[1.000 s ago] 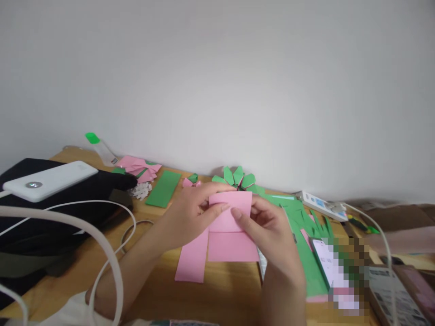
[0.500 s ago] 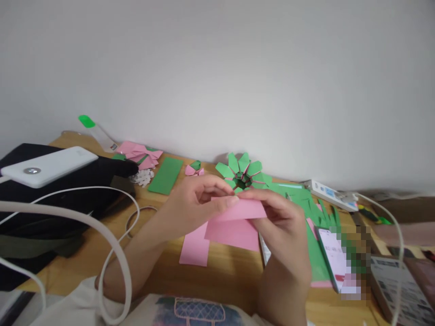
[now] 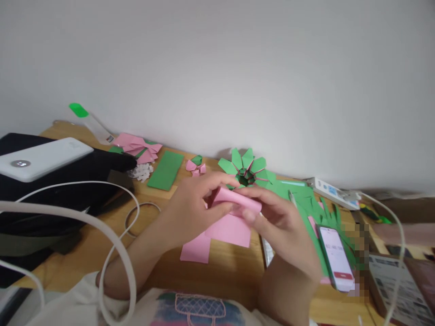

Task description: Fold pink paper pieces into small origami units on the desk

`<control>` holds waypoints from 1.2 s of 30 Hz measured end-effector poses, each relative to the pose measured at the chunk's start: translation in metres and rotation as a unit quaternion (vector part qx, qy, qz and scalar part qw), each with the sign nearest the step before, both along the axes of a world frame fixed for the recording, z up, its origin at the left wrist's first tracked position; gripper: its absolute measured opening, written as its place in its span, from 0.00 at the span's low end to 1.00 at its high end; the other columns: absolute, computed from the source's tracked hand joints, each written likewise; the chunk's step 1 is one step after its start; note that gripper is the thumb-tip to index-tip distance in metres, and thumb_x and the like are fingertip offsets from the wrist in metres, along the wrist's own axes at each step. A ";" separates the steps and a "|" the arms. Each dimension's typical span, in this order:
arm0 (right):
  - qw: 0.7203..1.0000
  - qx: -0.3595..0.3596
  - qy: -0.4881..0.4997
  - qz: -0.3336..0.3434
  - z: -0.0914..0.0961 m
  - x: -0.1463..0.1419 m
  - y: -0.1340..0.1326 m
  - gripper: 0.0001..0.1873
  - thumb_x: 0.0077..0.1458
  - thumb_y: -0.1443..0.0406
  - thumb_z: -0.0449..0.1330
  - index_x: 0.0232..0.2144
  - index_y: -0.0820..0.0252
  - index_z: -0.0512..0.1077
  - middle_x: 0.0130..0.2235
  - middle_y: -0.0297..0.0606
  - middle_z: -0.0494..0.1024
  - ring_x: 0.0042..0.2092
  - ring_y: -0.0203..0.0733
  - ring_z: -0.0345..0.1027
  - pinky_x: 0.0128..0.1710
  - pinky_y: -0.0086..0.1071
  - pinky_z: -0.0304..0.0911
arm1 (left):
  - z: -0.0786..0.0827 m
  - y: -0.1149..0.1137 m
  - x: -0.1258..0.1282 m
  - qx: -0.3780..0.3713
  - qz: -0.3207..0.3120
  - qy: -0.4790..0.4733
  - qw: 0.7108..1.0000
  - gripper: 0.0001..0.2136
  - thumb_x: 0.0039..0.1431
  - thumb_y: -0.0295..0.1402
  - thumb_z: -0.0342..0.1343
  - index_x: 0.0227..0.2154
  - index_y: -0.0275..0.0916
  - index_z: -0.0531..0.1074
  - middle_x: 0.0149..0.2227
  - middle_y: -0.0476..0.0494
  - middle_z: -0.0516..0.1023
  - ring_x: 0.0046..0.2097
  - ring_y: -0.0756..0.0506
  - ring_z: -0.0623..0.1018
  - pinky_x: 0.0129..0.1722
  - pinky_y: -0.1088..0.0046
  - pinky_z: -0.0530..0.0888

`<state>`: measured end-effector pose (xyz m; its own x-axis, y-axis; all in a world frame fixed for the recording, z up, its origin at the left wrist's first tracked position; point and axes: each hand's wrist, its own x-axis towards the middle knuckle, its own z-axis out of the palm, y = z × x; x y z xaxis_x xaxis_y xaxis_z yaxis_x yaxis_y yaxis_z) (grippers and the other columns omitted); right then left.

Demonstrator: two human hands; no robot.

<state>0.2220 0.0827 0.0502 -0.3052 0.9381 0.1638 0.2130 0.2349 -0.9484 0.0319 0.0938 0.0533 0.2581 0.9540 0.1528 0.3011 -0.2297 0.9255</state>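
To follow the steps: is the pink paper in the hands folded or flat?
Folded: the left hand and right hand hold the pink paper bent over in a rounded fold.

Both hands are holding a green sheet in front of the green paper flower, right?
No: the head view shows the sheet in the left hand and right hand is pink, not green, in front of the green paper flower.

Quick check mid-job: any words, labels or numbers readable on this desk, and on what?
No text can be read.
pink paper: blank.
phone: screen lines and red bar, too blurred.
printed sheet: print too small.
white device: blue label, blurred.
power bank: faint mark, illegible.
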 end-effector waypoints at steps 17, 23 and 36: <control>0.966 0.020 0.101 -0.236 -0.010 -0.018 -0.005 0.07 0.51 0.65 0.68 0.35 0.52 0.78 0.29 0.32 0.80 0.27 0.34 0.71 0.26 0.26 0.68 | 0.000 0.002 0.006 -0.038 0.032 -0.107 0.993 0.08 0.54 0.33 0.59 0.22 0.37 0.74 0.21 0.52 0.72 0.24 0.53 0.68 0.21 0.78 0.62; 0.981 0.011 0.079 -0.179 -0.008 -0.015 -0.007 0.09 0.50 0.65 0.68 0.37 0.50 0.78 0.34 0.33 0.81 0.33 0.37 0.73 0.33 0.30 0.71 | 0.001 -0.001 0.005 -0.031 0.032 -0.069 0.997 0.14 0.57 0.37 0.56 0.19 0.38 0.72 0.19 0.51 0.68 0.23 0.52 0.64 0.20 0.76 0.59; 0.971 0.058 0.088 -0.214 -0.007 -0.023 -0.010 0.07 0.53 0.66 0.66 0.35 0.47 0.80 0.31 0.31 0.79 0.32 0.36 0.71 0.31 0.30 0.66 | 0.008 -0.003 0.005 -0.068 0.000 -0.108 0.992 0.09 0.55 0.32 0.57 0.23 0.37 0.77 0.20 0.52 0.73 0.23 0.53 0.69 0.19 0.80 0.61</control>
<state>0.1989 0.0729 0.0436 0.1504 0.9453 0.2894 0.1523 0.2671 -0.9516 0.0369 0.0909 0.0612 0.2327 0.9696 0.0753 0.0918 -0.0989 0.9909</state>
